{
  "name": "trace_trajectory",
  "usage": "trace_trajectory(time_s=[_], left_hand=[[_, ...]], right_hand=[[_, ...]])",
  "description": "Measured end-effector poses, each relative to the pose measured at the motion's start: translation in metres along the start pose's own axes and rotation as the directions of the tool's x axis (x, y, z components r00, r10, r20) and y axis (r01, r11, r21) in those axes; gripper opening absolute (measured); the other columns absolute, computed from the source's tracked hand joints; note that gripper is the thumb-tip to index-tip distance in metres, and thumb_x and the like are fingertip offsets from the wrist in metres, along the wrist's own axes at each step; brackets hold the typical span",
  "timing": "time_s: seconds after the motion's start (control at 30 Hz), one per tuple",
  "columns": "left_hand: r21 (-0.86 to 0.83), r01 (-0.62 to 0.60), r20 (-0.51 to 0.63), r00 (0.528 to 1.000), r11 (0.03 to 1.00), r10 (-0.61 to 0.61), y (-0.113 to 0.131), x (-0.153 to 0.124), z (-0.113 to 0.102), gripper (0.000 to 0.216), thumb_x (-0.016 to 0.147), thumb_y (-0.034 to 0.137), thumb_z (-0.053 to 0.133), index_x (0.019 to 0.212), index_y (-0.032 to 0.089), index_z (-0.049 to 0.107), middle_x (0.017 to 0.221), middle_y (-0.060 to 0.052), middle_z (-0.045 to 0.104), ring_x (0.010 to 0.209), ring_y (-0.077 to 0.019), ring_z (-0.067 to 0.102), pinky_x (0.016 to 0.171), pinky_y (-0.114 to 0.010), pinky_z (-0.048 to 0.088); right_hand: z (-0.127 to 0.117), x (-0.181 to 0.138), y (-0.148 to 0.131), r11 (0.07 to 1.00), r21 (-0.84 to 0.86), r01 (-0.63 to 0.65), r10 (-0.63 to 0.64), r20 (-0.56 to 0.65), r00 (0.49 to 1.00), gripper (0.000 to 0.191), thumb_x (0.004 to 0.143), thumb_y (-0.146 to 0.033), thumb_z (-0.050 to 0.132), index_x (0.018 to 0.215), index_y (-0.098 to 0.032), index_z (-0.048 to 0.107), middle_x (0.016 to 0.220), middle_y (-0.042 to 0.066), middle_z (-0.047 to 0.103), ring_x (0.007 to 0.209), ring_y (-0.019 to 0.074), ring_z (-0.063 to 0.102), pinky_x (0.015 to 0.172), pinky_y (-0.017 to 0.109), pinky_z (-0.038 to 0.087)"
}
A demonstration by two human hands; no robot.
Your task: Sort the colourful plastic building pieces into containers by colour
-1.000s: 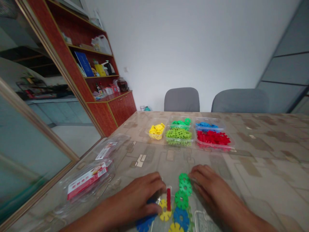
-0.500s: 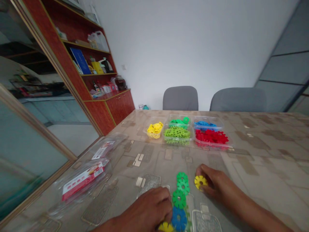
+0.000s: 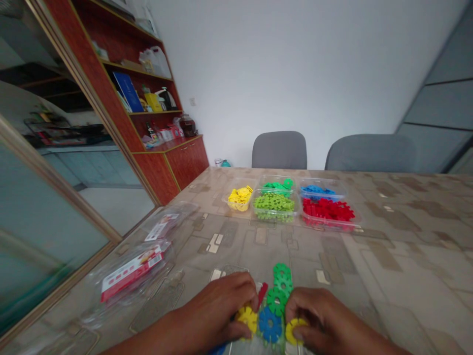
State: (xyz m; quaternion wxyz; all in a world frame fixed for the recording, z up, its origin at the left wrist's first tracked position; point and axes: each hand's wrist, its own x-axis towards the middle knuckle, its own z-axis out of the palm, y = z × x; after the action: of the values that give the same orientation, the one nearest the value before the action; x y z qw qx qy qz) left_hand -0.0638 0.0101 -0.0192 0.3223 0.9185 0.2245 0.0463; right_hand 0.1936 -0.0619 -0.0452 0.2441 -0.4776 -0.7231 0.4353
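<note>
A chain of flat gear-shaped plastic discs lies at the near table edge: green discs [image 3: 282,282], then a blue disc [image 3: 270,324]. My left hand [image 3: 218,310] grips the chain's left side, fingers over a yellow disc [image 3: 248,317] and a red piece [image 3: 261,294]. My right hand [image 3: 320,318] holds a loose yellow disc [image 3: 291,330] against the right side of the blue disc.
Clear tubs of pieces stand mid-table: yellow [image 3: 240,197], light green [image 3: 275,204], dark green [image 3: 278,186], blue [image 3: 318,189], red [image 3: 328,212]. Plastic packets with red labels [image 3: 131,272] lie at left. Two grey chairs [image 3: 280,150] stand behind the table; a wooden shelf unit [image 3: 144,113] is at left.
My right hand has carried the yellow disc from the right of the green discs down to the blue disc. My left hand stayed on the chain, shifting slightly.
</note>
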Motion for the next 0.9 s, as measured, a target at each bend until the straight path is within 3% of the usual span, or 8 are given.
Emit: trace_trajectory(time_s=[0.13, 0.3, 0.4, 0.47, 0.63, 0.77, 0.9], left_hand=[[0.018, 0.178, 0.047, 0.983, 0.984, -0.178, 0.01, 0.002, -0.006, 0.044, 0.079, 0.031, 0.082, 0.115, 0.026, 0.056, 0.115, -0.003, 0.058, 0.105, -0.0229, 0.055, 0.088, -0.03, 0.043], [0.016, 0.317, 0.044, 0.947, 0.948, -0.317, 0.012, 0.002, -0.007, 0.041, 0.069, 0.024, 0.088, 0.099, 0.023, 0.06, 0.105, -0.001, 0.06, 0.099, -0.0212, 0.055, 0.082, -0.027, 0.041], [-0.029, 0.286, -0.002, 0.958, 0.958, -0.286, 0.009, 0.001, -0.003, 0.031, 0.069, 0.018, 0.085, 0.088, 0.02, 0.06, 0.093, 0.003, 0.061, 0.087, -0.0165, 0.055, 0.074, -0.023, 0.036], [-0.109, 0.266, -0.052, 0.961, 0.958, -0.273, 0.007, 0.003, -0.001, 0.024, 0.07, 0.015, 0.08, 0.082, 0.019, 0.059, 0.081, 0.005, 0.058, 0.075, -0.013, 0.051, 0.065, -0.022, 0.032], [-0.536, 0.24, -0.062, 0.945, 0.81, -0.321, 0.01, 0.012, 0.008, 0.026, 0.069, 0.029, 0.078, 0.076, 0.017, 0.057, 0.063, 0.007, 0.05, 0.057, -0.0091, 0.039, 0.051, -0.02, 0.025], [-0.688, 0.262, 0.004, 0.934, 0.677, -0.358, 0.011, 0.015, 0.021, 0.041, 0.061, 0.039, 0.085, 0.079, 0.018, 0.056, 0.061, 0.007, 0.052, 0.052, -0.0077, 0.041, 0.049, -0.018, 0.027], [-0.722, 0.198, -0.041, 0.945, 0.663, -0.326, 0.009, 0.018, 0.034, 0.041, 0.06, 0.037, 0.085, 0.081, 0.018, 0.054, 0.062, 0.008, 0.052, 0.052, -0.0062, 0.04, 0.049, -0.016, 0.028]], right_hand=[[0.0, 0.002, 0.003, 1.0, -0.022, 0.019, -0.019, -0.005, 1.0, 0.012, 0.068, -0.011, 0.053, 0.076, -0.02, 0.055, 0.076, -0.001, 0.059, 0.069, 0.0148, 0.051, 0.061, 0.024, 0.033], [-0.001, 0.002, 0.002, 1.0, -0.01, 0.012, -0.012, 0.011, 1.0, 0.014, 0.066, -0.009, 0.056, 0.072, -0.021, 0.051, 0.072, -0.004, 0.053, 0.064, 0.0117, 0.044, 0.057, 0.022, 0.029], [0.0, 0.0, 0.006, 0.996, 0.067, -0.056, 0.054, 0.02, 0.998, 0.012, 0.07, -0.015, 0.061, 0.07, -0.02, 0.05, 0.062, -0.007, 0.044, 0.057, 0.0099, 0.036, 0.051, 0.022, 0.023], [0.003, -0.001, 0.009, 0.977, 0.204, -0.058, 0.055, 0.021, 0.998, 0.018, 0.077, -0.029, 0.065, 0.071, -0.021, 0.051, 0.059, -0.007, 0.04, 0.054, 0.0094, 0.033, 0.049, 0.023, 0.02], [0.016, 0.0, 0.006, 0.869, 0.49, -0.069, 0.075, 0.007, 0.997, 0.043, 0.081, -0.062, 0.068, 0.083, -0.021, 0.053, 0.063, -0.006, 0.045, 0.052, 0.0083, 0.035, 0.049, 0.022, 0.019], [0.023, 0.006, 0.0, 0.838, 0.545, -0.019, 0.043, -0.031, 0.999, 0.051, 0.075, -0.066, 0.073, 0.083, -0.02, 0.053, 0.07, -0.005, 0.05, 0.057, 0.0078, 0.036, 0.052, 0.022, 0.023], [0.031, 0.01, 0.002, 0.83, 0.557, -0.005, 0.06, -0.08, 0.995, 0.052, 0.072, -0.063, 0.079, 0.082, -0.021, 0.051, 0.066, -0.007, 0.049, 0.053, 0.006, 0.036, 0.048, 0.02, 0.023]])
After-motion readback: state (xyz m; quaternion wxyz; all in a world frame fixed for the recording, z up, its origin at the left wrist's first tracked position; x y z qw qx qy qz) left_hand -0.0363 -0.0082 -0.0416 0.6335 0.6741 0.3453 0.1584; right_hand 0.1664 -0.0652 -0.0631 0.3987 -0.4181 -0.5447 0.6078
